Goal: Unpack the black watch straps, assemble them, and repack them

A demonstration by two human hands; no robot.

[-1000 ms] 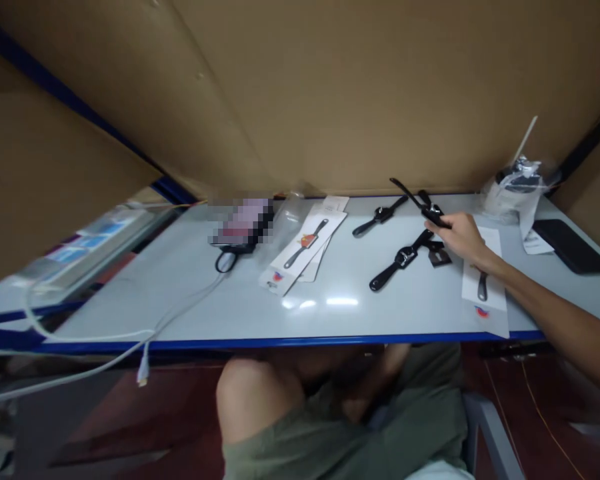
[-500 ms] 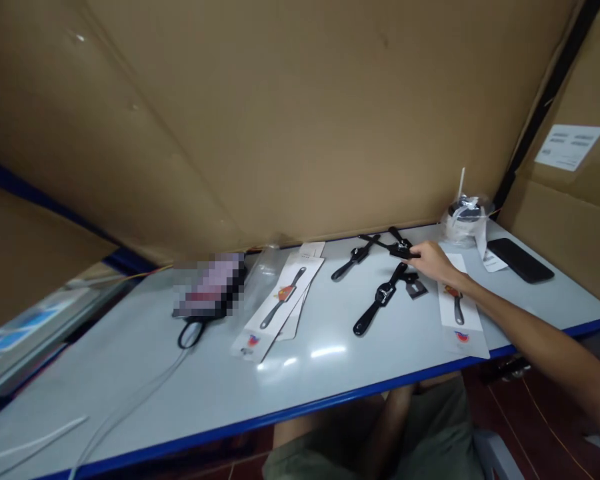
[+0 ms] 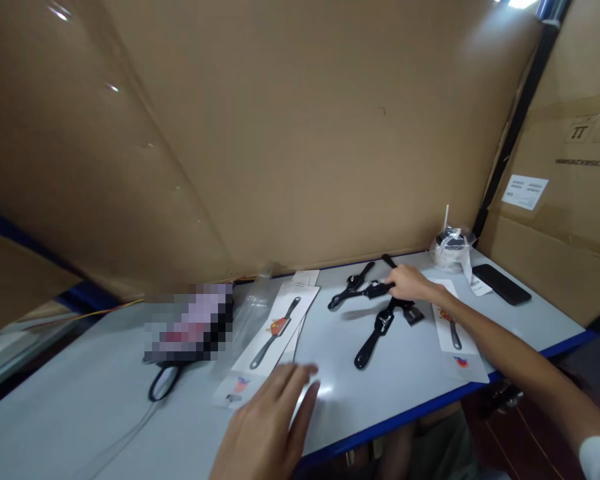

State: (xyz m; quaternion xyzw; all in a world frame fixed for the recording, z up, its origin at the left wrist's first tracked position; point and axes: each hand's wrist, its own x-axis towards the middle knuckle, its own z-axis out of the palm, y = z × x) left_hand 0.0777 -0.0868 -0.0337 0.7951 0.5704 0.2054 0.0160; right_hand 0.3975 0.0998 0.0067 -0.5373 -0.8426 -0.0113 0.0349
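My right hand (image 3: 407,283) is closed on a black watch (image 3: 376,290), held just above the grey table (image 3: 410,380) near the back wall. Two other black watches lie close by: one (image 3: 351,285) behind the held watch, one (image 3: 377,331) in front of it. My left hand (image 3: 267,427) hovers low at the front edge with its fingers stretched out and nothing in it. Its fingertips are beside a white packaging card (image 3: 275,333) showing a black strap. Another such card (image 3: 453,333) lies under my right forearm.
A blurred dark object (image 3: 190,323) with a black loop cord (image 3: 163,381) lies at the left. A bundle in clear plastic (image 3: 450,245) and a black phone (image 3: 501,284) sit at the right corner. Cardboard panels (image 3: 300,133) wall in the table behind and to the right.
The view has tilted up and shifted. My left hand has come into view over the front edge. My right hand has carried the watch a little leftwards, towards the other watches.
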